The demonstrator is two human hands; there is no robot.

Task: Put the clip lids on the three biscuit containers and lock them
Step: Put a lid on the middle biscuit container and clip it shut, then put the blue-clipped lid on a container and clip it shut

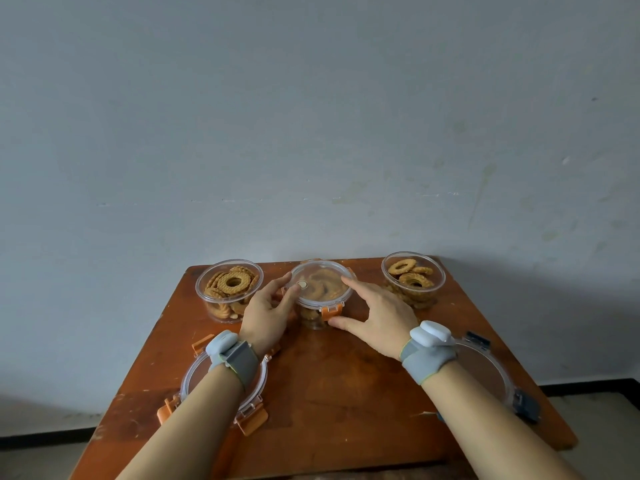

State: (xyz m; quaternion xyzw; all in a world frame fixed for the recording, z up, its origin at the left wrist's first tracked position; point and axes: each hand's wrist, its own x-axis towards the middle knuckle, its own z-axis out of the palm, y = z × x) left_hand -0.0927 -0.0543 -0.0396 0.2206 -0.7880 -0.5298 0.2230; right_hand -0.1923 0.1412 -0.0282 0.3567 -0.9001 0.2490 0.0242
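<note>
A worn reddish-brown wooden worktop (346, 375) against a pale grey wall carries three round clear plastic biscuit containers in a row along its far edge, and only the middle container (320, 306) has its clear round lid with orange clips (322, 284) sitting on top. The left container (228, 289) and the right container (414, 278) stand uncovered, ring biscuits showing. Nearer the person lie the two spare lids: a clear lid with orange clips (194, 379) partly under the left forearm, and a clear lid with dark blue-grey clips (502, 375) partly under the right.

Both hands close on the middle container. The left hand (268, 313) has its grip spread, fingers resting on the lid's left rim and top. The right hand (375, 317) has its grip spread too, fingertips on the lid's right rim and the thumb just under the front orange clip (330, 311) (the nearest clip, facing the person, apparently not yet folded flat). That clip lies directly beside the right thumb, so the right hand looks better placed to snap it down while the left steadies the lid.

No brand, label or readable writing shows anywhere.
</note>
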